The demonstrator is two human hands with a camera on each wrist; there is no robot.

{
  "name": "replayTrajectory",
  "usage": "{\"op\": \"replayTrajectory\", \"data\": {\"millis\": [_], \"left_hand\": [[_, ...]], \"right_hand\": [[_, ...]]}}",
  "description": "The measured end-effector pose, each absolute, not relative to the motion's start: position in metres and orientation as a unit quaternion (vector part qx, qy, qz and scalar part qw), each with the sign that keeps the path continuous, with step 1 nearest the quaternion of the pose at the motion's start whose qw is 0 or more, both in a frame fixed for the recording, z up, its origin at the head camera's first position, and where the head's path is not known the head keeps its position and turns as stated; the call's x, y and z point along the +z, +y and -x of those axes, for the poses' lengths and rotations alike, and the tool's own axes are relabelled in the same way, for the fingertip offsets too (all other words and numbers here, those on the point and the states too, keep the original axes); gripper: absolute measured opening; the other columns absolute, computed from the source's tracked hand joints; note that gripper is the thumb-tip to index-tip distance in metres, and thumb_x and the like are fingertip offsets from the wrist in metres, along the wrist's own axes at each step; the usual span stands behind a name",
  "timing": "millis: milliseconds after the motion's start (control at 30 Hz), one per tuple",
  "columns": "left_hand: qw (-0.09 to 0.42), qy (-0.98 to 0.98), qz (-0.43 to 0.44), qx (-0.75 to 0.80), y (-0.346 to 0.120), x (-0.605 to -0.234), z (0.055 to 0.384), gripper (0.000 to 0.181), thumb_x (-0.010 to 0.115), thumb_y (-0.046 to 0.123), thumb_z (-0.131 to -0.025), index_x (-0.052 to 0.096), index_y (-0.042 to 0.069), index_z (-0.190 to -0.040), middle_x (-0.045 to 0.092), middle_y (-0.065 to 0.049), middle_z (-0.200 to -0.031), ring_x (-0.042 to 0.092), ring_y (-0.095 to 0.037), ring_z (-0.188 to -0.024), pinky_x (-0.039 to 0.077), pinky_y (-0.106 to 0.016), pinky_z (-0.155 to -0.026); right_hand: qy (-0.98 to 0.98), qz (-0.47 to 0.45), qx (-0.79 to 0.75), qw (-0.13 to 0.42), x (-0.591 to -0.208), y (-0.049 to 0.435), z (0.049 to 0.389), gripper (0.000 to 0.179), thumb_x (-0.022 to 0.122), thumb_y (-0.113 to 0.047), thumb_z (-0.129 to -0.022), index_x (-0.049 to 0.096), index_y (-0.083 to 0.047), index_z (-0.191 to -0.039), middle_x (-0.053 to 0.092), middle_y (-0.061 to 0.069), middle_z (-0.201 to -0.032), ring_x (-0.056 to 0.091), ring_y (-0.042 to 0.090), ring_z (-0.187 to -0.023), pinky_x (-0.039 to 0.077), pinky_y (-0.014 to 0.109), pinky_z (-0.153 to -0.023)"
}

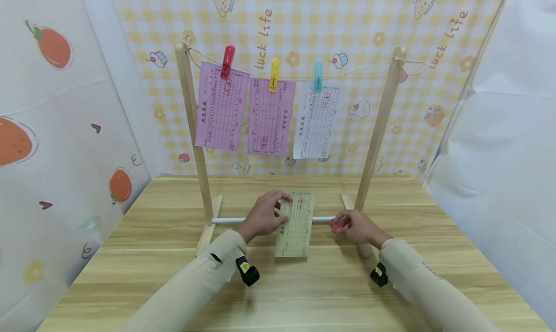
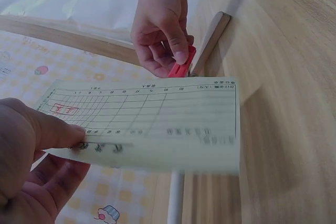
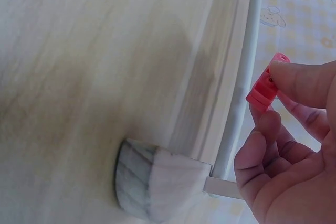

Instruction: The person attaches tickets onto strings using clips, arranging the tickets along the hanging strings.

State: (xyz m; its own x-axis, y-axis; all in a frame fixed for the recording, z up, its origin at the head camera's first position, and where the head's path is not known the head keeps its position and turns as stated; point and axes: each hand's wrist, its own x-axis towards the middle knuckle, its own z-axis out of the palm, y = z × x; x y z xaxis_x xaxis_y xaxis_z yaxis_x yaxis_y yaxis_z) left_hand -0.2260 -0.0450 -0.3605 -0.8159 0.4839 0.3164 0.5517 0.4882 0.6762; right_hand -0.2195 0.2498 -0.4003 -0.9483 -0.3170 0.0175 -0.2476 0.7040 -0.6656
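Observation:
A pale green printed slip is pinched at its left edge by my left hand, thumb on the printed face in the left wrist view. Between thumb and fingers, my right hand holds a red clothespin, to the right of the slip and apart from it. Above, a string carries two pink slips and one white slip. Each hangs from its own clip: a red clothespin, a yellow clothespin and a light blue clothespin.
Two wooden posts, the left post and the right post, stand on wooden feet and hold up the string. A white rod joins them low down, behind the green slip. The wood-grain table lies beneath; a checked backdrop stands behind.

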Motion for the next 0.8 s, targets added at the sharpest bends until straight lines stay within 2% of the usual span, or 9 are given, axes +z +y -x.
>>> {"op": "replayTrajectory", "data": {"millis": [267,500,800], "left_hand": [[0.075,-0.842,0.322,-0.426,-0.043,-0.358,0.231,0.025,0.071,0.002,-0.084,0.063,0.007,-0.107,0.063,-0.005,-0.110,0.063,-0.019,-0.089,0.055,-0.023,-0.072],[0.089,-0.835,0.327,-0.433,-0.041,-0.354,0.230,0.015,0.071,0.004,-0.086,0.068,0.007,-0.101,0.068,-0.006,-0.106,0.066,-0.019,-0.086,0.056,-0.025,-0.071],[0.102,-0.830,0.336,-0.432,-0.033,-0.339,0.233,0.029,0.075,-0.001,-0.080,0.067,0.003,-0.107,0.066,-0.009,-0.109,0.066,-0.021,-0.086,0.055,-0.021,-0.069]], "right_hand": [[0.919,0.138,-0.365,0.053,-0.392,0.252,0.220,0.016,0.066,0.003,-0.086,0.066,-0.002,-0.100,0.063,0.007,-0.088,0.059,0.021,-0.077,0.052,0.032,-0.062],[0.921,0.127,-0.364,0.050,-0.390,0.252,0.220,0.016,0.068,-0.001,-0.087,0.067,-0.004,-0.102,0.063,0.005,-0.088,0.059,0.019,-0.077,0.052,0.031,-0.063],[0.926,0.130,-0.353,0.041,-0.380,0.256,0.221,0.013,0.067,-0.003,-0.088,0.066,-0.003,-0.101,0.063,0.006,-0.087,0.059,0.017,-0.073,0.051,0.030,-0.061]]}}
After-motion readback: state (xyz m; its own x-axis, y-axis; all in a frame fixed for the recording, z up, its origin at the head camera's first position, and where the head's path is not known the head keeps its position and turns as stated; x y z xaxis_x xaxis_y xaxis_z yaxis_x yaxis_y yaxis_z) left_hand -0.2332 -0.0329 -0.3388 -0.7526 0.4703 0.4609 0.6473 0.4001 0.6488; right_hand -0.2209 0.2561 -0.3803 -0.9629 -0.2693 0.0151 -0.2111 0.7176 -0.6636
